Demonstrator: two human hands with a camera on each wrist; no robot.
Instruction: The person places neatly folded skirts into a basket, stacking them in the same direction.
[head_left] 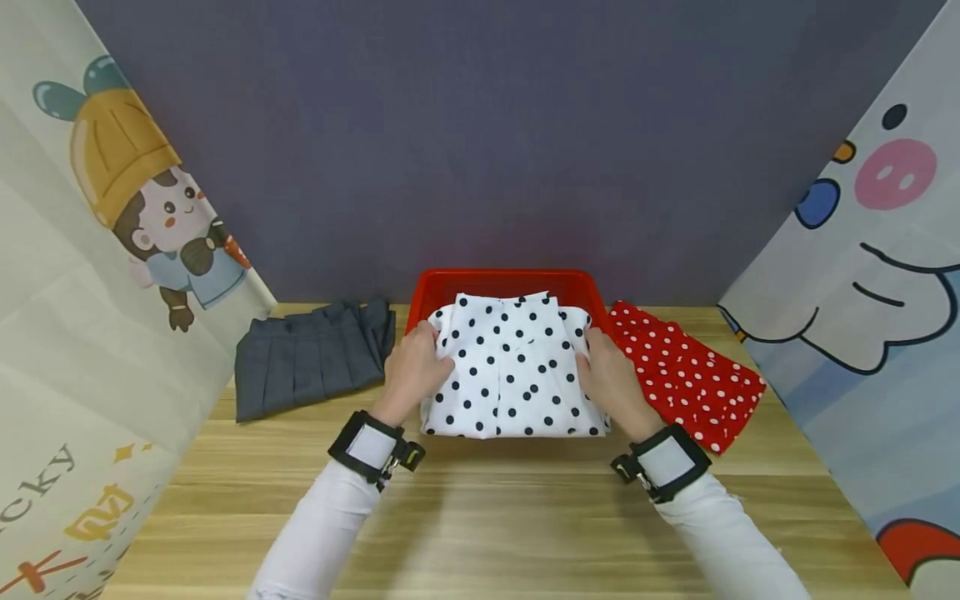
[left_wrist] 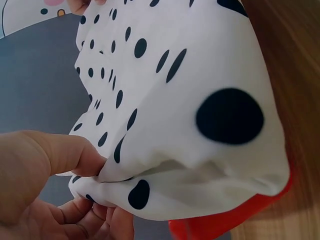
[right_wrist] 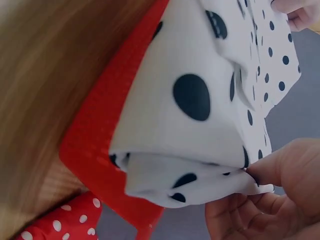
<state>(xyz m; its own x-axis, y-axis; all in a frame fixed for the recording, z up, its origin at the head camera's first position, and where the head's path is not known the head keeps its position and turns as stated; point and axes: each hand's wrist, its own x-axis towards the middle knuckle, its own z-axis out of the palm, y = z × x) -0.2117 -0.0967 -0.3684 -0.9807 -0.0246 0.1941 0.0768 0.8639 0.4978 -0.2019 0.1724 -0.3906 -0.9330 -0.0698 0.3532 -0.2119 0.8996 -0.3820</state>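
Observation:
A folded white cloth garment with black dots (head_left: 517, 375) is held level over a red plastic basket (head_left: 510, 279). Its left side edge is pinched by my left hand (head_left: 416, 367), thumb on top and fingers underneath, as the left wrist view shows with the hand (left_wrist: 55, 180). On the opposite edge my right hand (head_left: 611, 375) grips the folded layers the same way; in the right wrist view the thumb of that hand (right_wrist: 270, 195) presses on the cloth. The garment hides most of the basket's inside and its front wall.
To the left of the basket lies a folded dark grey pleated skirt (head_left: 315, 358). A folded red cloth with white dots (head_left: 686, 371) lies at the right. All rest on a wooden table (head_left: 495, 517), with a dark grey wall (head_left: 495, 142) behind and printed curtains at both sides.

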